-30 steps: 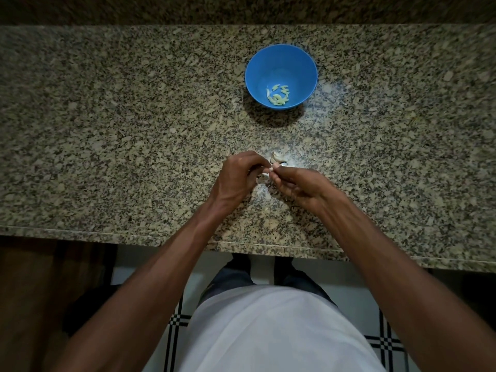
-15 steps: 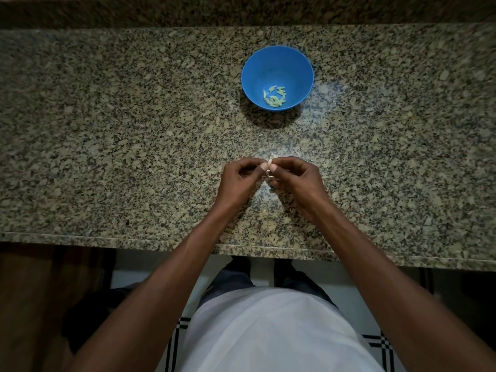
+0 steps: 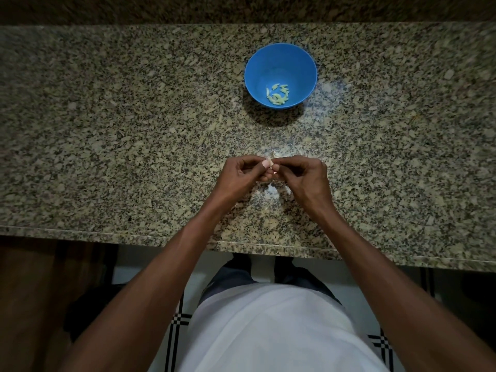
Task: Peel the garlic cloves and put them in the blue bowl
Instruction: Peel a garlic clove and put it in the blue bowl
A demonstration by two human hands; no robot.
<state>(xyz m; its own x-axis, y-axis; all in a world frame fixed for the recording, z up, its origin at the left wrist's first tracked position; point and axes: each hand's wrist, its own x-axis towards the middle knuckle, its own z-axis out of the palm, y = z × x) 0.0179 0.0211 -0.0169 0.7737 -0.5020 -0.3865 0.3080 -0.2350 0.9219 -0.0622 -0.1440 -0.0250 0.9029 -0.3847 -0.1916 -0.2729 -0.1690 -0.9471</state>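
Observation:
A blue bowl (image 3: 280,66) stands on the granite counter, far of centre, with several pale peeled garlic cloves (image 3: 277,95) on its bottom. Nearer to me, my left hand (image 3: 239,175) and my right hand (image 3: 306,178) meet fingertip to fingertip over the counter. Between them they pinch a small whitish garlic clove (image 3: 271,164), mostly hidden by the fingers. A scrap of pale skin (image 3: 275,154) shows just beyond the fingertips.
The speckled granite counter (image 3: 107,130) runs the full width, with its front edge (image 3: 134,234) close to my body. A darker backsplash (image 3: 241,9) rises behind the bowl. Pale bits, perhaps peel, lie on the counter under my hands.
Both hands have closed in on the clove and lifted a little, the right hand turning knuckles-up. The garlic piece seen on the counter beyond the fingers a second ago is now mostly covered.

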